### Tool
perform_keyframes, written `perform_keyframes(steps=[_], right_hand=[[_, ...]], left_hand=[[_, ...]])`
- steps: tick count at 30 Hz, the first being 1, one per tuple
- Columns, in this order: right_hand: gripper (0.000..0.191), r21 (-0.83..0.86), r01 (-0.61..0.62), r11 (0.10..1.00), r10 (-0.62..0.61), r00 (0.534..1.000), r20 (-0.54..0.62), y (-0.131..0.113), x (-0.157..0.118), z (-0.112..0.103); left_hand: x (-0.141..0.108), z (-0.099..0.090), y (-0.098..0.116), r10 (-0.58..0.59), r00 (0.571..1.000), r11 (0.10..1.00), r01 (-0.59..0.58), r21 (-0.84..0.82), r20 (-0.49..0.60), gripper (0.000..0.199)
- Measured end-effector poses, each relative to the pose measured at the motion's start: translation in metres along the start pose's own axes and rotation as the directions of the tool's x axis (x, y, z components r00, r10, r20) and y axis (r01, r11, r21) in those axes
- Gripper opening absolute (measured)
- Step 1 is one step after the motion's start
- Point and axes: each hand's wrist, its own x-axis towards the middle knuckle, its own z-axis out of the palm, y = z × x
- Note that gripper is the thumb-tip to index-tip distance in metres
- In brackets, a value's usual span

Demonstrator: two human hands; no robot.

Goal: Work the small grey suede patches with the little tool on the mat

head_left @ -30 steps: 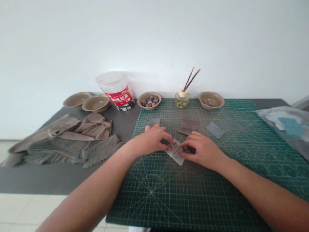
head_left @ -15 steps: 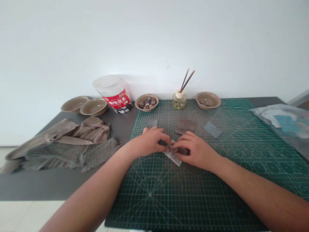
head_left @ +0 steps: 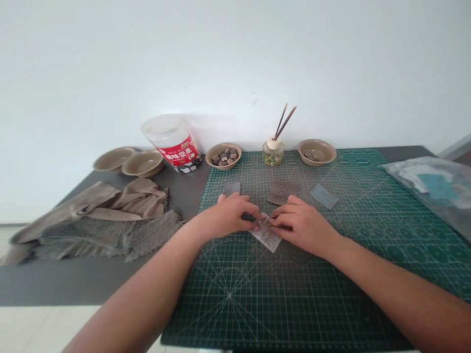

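Observation:
A pale grey, marked rectangular piece (head_left: 270, 239), perhaps cloth or paper, lies aslant on the green cutting mat (head_left: 257, 314) between my hands. My left hand (head_left: 230, 215) has its thumb and index finger closed on the left edge of the piece. From the right, my right hand (head_left: 303, 223) pinches near its upper right edge, fingertips close to the left ones. Just beyond lie a brown patch (head_left: 281, 192) with a dark squiggle, a blue-grey patch (head_left: 324, 196) and a small grey patch (head_left: 231, 188) partly behind my left hand.
Along the wall stand a tilted clear plastic jar (head_left: 180, 149) with a red label, a bowl of pebble-like pieces (head_left: 223, 165), a reed diffuser (head_left: 273, 153) and another bowl (head_left: 317, 159). Two bowls (head_left: 143, 169) and crumpled cloths (head_left: 106, 211) lie left. A plastic bag (head_left: 437, 184) lies right.
My right hand has shifted slightly to the right and its fingers have drawn back, so more of the pale piece shows. My left hand has stayed in place.

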Motion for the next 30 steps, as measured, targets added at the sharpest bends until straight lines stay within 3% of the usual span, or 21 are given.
perform_keyframes(steps=[17,22,26,30], right_hand=[[0.016,0.004,-0.007,1.000,0.007,1.000,-0.028,-0.0036,0.0006,0.0035],[0.014,0.036,0.045,0.998,-0.046,0.998,0.035,-0.0005,-0.0017,-0.0016],[0.017,-0.007,0.010,1.000,-0.010,1.000,-0.005,0.0019,-0.0002,-0.0020],[0.017,0.011,0.048,0.999,-0.048,0.998,0.035,0.0003,-0.0031,-0.0009]], left_hand=[[-0.0014,-0.0015,0.0014,0.000,1.000,1.000,0.000,-0.020,0.015,0.027],[-0.0015,-0.0011,0.0006,0.002,1.000,0.999,-0.001,-0.033,0.024,0.026],[-0.0011,-0.0007,0.0004,0.007,1.000,0.999,-0.006,-0.032,0.020,0.025],[-0.0006,-0.0004,-0.0002,0.008,1.000,1.000,-0.008,-0.023,0.022,0.027]])
